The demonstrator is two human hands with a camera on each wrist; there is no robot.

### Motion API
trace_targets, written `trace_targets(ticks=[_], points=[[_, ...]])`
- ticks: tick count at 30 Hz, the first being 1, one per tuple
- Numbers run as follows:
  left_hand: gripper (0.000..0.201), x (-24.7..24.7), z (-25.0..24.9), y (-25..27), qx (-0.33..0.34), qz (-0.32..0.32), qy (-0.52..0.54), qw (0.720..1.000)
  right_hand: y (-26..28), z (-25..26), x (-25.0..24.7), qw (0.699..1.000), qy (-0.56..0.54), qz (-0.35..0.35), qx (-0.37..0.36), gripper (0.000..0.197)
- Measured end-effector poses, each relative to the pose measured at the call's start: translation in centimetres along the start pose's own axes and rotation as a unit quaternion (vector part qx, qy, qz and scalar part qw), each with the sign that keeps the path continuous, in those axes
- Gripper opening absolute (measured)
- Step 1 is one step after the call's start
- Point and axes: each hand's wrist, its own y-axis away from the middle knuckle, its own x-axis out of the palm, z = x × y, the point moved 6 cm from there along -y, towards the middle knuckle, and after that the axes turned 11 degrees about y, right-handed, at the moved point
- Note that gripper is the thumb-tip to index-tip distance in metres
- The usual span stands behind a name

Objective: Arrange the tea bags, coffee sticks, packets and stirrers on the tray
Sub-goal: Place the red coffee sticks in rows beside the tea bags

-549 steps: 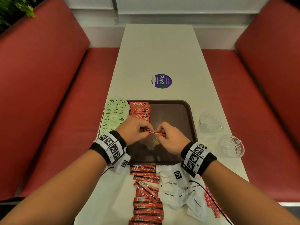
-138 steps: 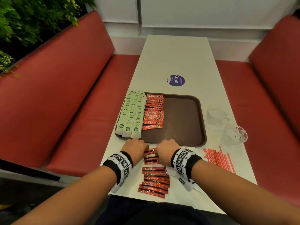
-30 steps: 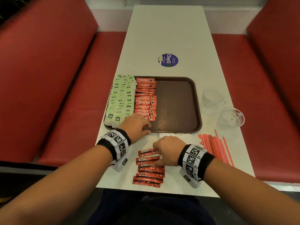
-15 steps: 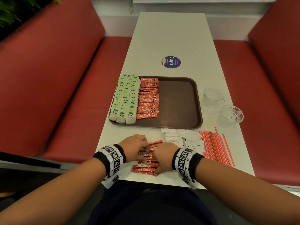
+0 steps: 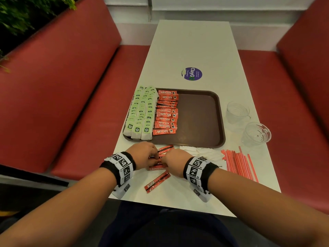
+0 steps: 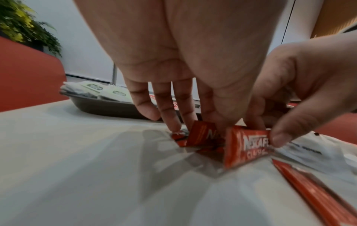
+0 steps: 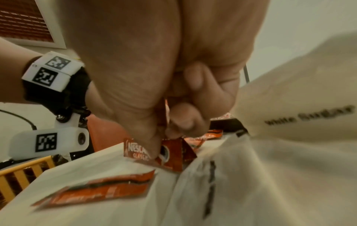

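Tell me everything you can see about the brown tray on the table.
The tray is a dark brown rectangle with rounded corners and a low raised rim; it looks like plastic. It lies flat on the white table, just beyond both hands, which do not touch it. Its left side holds overlapping rows of green tea bags, some reaching over the left rim, and beside them a column of red coffee sticks. The right part of it is bare. White packets lie at its near edge.
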Motion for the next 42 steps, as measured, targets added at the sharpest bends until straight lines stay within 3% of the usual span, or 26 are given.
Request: trace_targets(ticks=[6, 9, 14, 17, 24, 31, 36, 42], points=[[0.019, -2.2, 0.9, -0.5, -0.021, -0.057, 0.012, 0.998, 0.8, -2.2, -2.1, 0.995, -0.065, -0.075, 0.005, 0.018], [0.016, -3.9, 1.7, -0.8, -0.050, -0.081, 0.056, 0.994, 1.4, -4.5, -2.9, 0.985, -0.131, -0.104, 0.031, 0.005], [0.012, -5.7, 1.9, -1.5, -0.067, -0.094, 0.087, 0.989, 1.5, -8.6, -3.0, 0.955, -0.252, -0.121, 0.102, 0.022], [0.012, -6.0, 0.7, -2.2, -0.049, -0.089, 0.099, 0.990, 1.3, -9.8, -3.5, 0.933, -0.314, -0.147, 0.098, 0.025], [0.013, -6.4, -1.5, -3.9, -0.003, -0.093, 0.139, 0.986, -0.1, -9.8, -3.9, 0.952, -0.238, -0.181, 0.061, 0.010], [0.010, -6.9, -0.6, -6.1, -0.048, -0.135, 0.079, 0.986, -0.8, -11.3, -3.8, 0.937, -0.275, -0.176, 0.123, 0.015], [0.016, -5.2, 0.5, -7.8, -0.089, -0.076, -0.050, 0.992, -0.8, -12.6, -3.4, 0.925, -0.314, -0.149, 0.152, 0.011], [0.030, -4.6, 1.0, -8.5, -0.085, -0.090, -0.086, 0.989, -0.2, -13.6, -2.2, 0.911, -0.345, -0.139, 0.179, 0.005]])
